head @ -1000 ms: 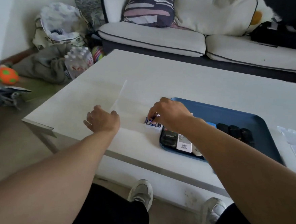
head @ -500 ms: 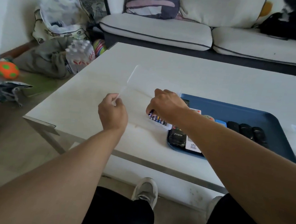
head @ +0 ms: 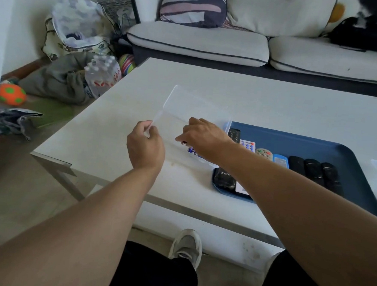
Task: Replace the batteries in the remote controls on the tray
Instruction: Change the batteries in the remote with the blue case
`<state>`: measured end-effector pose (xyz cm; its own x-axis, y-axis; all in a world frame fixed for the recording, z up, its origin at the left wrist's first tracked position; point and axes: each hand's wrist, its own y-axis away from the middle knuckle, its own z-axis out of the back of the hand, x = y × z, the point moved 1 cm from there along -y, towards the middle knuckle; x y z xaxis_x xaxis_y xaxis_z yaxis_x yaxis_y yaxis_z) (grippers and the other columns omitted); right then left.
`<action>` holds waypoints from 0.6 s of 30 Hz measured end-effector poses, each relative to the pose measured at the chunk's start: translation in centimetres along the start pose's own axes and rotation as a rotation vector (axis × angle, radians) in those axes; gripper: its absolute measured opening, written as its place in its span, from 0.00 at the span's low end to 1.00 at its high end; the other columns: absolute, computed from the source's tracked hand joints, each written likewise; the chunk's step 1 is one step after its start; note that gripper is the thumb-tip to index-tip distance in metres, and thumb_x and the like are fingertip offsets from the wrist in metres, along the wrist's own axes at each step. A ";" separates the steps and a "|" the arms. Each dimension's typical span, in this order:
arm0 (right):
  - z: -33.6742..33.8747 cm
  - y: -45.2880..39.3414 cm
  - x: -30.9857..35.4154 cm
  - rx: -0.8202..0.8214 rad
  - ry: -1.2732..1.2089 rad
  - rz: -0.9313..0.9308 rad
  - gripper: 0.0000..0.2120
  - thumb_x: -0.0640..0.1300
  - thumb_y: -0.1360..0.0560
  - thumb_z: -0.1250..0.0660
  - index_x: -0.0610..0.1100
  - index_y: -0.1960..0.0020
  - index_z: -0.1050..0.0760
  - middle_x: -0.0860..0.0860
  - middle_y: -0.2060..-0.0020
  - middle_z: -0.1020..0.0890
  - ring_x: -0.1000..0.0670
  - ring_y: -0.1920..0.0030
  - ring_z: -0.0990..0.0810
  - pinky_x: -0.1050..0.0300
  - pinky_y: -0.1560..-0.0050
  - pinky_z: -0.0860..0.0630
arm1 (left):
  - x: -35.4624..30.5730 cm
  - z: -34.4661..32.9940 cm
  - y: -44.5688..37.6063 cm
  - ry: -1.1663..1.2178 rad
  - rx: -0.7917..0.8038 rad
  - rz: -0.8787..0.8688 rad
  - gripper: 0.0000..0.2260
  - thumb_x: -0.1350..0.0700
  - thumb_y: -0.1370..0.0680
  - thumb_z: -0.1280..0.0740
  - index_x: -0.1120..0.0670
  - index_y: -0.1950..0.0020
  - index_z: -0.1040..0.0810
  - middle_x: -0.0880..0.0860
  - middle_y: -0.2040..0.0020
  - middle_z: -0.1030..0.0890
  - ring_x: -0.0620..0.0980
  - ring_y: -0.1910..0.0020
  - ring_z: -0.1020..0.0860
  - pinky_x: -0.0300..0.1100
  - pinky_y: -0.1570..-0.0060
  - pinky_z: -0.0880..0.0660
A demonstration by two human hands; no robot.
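Beside the blue tray [head: 349, 154], left grip [head: 146, 147] pinching clear lid [head: 197, 105], right grip [head: 202, 137] seemingly grasping blue batteries [head: 191, 151].

Soft daylight, faint shadows, wide-angle edge distortion

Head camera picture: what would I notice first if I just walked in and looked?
Probably the two hands over the white table: the left hand pinches the edge of a clear plastic lid tilted up, while the right hand reaches to the batteries underneath. Next, the blue tray on the right, with a row of remote controls lying side by side. On the floor to the left, an orange ball with green spots stands out.
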<state>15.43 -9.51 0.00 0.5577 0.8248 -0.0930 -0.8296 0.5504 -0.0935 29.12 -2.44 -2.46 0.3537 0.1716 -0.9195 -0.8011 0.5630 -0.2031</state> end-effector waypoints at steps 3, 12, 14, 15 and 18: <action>-0.2 0.3 0.1 -0.005 -0.084 -0.086 0.15 0.35 0.23 0.36 0.50 0.40 0.24 0.48 0.53 0.27 0.43 0.50 0.25 0.56 0.56 0.34 | 0.1 -0.2 0.0 0.005 0.003 0.016 0.11 0.58 0.18 0.37 0.56 0.40 0.18 0.52 0.42 0.16 0.53 0.41 0.21 0.35 0.50 0.34; -0.2 1.2 -0.3 0.161 -0.130 -0.181 0.27 0.31 0.22 0.40 0.54 0.31 0.24 0.46 0.43 0.26 0.43 0.44 0.22 0.58 0.51 0.32 | 1.2 -0.3 -0.7 -0.129 0.092 0.104 0.11 0.56 0.16 0.39 0.57 0.41 0.19 0.56 0.44 0.17 0.59 0.44 0.22 0.42 0.52 0.32; 0.0 1.6 -0.6 0.137 -0.145 -0.204 0.27 0.30 0.22 0.41 0.54 0.31 0.24 0.47 0.44 0.26 0.43 0.44 0.21 0.58 0.52 0.33 | 1.8 -0.5 -1.1 -0.169 0.130 0.147 0.12 0.55 0.16 0.40 0.57 0.41 0.19 0.57 0.44 0.17 0.61 0.43 0.22 0.47 0.46 0.27; 0.2 1.8 -0.8 0.128 -0.152 -0.220 0.27 0.30 0.22 0.42 0.55 0.32 0.24 0.47 0.44 0.26 0.44 0.45 0.21 0.58 0.53 0.33 | 2.1 -0.4 -1.2 -0.195 0.144 0.176 0.12 0.54 0.16 0.40 0.57 0.41 0.19 0.58 0.43 0.18 0.62 0.43 0.22 0.50 0.43 0.26; 0.5 3.0 -1.7 0.089 -0.186 -0.274 0.26 0.31 0.22 0.39 0.56 0.34 0.23 0.49 0.44 0.25 0.45 0.45 0.20 0.57 0.55 0.32 | 2.4 -0.4 -1.5 -0.224 0.166 0.243 0.12 0.54 0.17 0.40 0.55 0.42 0.18 0.58 0.42 0.17 0.63 0.43 0.21 0.55 0.39 0.24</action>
<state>12.03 -9.17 0.41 0.7529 0.6494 0.1072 -0.6529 0.7574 -0.0024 30.99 -3.21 -4.49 0.2747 0.4784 -0.8341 -0.7917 0.6048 0.0861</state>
